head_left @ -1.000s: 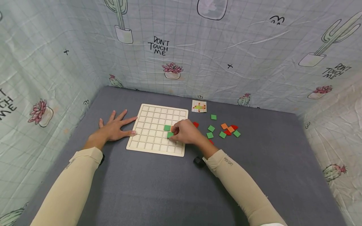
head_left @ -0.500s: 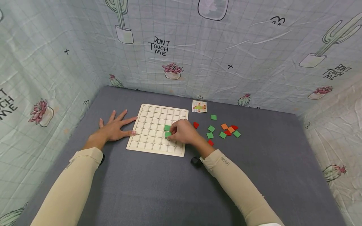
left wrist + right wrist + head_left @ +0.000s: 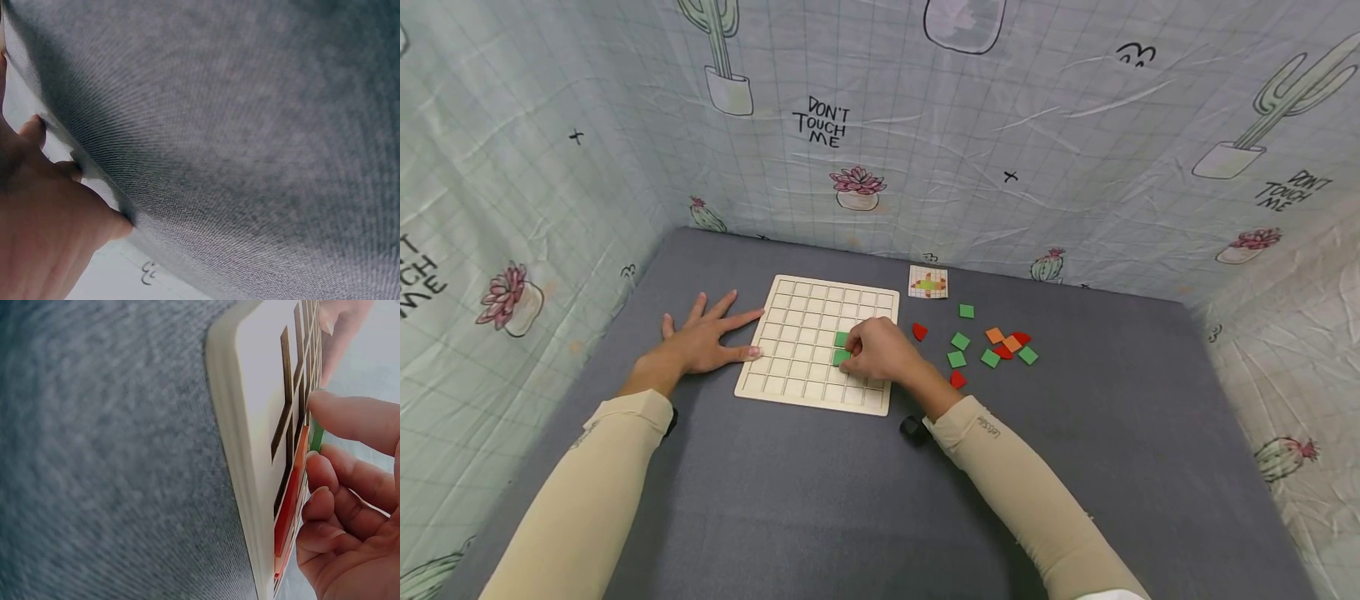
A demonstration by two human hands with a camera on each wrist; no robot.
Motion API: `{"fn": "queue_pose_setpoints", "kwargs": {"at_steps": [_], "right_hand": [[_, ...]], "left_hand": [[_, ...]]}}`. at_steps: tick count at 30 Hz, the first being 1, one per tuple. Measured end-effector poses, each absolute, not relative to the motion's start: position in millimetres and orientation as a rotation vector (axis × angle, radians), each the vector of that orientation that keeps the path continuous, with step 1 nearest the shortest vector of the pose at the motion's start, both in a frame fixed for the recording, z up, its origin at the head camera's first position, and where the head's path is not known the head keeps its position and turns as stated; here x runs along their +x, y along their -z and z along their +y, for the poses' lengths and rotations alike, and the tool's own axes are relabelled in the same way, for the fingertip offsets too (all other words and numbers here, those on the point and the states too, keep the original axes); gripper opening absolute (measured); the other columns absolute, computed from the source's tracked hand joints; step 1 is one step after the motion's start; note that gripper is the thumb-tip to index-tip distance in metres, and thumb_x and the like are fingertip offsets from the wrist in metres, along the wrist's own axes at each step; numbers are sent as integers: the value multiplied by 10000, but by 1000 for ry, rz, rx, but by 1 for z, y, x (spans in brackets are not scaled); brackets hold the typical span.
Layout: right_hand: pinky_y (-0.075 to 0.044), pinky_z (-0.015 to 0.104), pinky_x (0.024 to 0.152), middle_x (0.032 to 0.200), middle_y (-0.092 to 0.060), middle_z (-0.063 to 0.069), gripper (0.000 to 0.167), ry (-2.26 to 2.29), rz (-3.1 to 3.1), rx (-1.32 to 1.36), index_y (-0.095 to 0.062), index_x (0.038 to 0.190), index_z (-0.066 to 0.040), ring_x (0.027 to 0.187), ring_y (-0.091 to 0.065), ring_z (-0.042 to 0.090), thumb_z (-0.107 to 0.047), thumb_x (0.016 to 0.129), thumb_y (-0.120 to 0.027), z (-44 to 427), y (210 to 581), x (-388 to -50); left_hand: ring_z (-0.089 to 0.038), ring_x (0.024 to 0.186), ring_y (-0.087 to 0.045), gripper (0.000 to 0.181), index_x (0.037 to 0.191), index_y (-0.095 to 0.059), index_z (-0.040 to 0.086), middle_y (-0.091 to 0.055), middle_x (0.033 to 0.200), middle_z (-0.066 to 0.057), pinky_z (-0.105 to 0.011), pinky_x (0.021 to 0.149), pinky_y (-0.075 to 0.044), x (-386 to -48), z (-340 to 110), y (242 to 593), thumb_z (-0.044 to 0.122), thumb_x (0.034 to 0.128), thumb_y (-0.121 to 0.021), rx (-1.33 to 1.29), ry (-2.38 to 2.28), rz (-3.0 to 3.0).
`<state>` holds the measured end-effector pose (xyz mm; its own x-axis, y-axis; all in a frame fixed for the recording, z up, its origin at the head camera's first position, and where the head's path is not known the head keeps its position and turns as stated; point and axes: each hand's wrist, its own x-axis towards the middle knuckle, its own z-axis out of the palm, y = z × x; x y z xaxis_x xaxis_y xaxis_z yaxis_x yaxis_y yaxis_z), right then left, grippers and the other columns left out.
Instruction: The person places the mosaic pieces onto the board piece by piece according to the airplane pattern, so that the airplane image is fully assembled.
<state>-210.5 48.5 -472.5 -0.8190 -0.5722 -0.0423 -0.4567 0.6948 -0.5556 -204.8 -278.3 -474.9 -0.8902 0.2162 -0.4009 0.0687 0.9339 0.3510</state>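
Note:
A pale wooden grid board (image 3: 790, 354) lies flat on the dark grey table. My left hand (image 3: 694, 343) is spread out beside it, thumb and index fingertip at the board's left edge. Over the board's right part, my right hand (image 3: 883, 352) pinches a green square tile (image 3: 839, 357) between thumb and finger, low on the grid. Just above that tile sits another green tile (image 3: 841, 339). The right wrist view also shows an orange tile (image 3: 302, 447) and a red tile (image 3: 287, 512) lying on the board; from the head camera my hand hides them.
Right of the board lie loose green tiles (image 3: 960, 341), orange tiles (image 3: 995, 335) and red pieces (image 3: 920, 332). A small pattern card (image 3: 928, 282) lies behind them. Under my right wrist is a black wrist camera (image 3: 913, 430). Printed cloth walls (image 3: 925, 208) border the table.
My right hand has slid a little to the left with the green tile, which now lines up more closely below the other green tile. The left hand stays put.

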Motion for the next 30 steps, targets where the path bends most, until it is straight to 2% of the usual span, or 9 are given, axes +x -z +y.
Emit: {"fn": "queue_pose_setpoints", "kwargs": {"at_steps": [20, 30], "right_hand": [[-495, 267, 684, 794, -712, 8, 191, 758, 2745, -761, -767, 905, -84, 731, -623, 134, -214, 831, -885, 43, 474, -208], [-482, 228, 648, 843, -739, 66, 69, 1008, 2695, -668, -794, 937, -42, 729, -622, 135, -87, 886, -800, 73, 470, -215]], "left_hand": [[-574, 1580, 97, 901, 1664, -247, 370, 29, 1779, -127, -908, 1089, 59, -204, -274, 473, 769, 924, -571, 214, -413, 2662], [-594, 1572, 84, 906, 1665, -243, 375, 28, 1778, -132, -924, 1073, 22, -205, -275, 475, 765, 920, -581, 214, -395, 2671]]}}
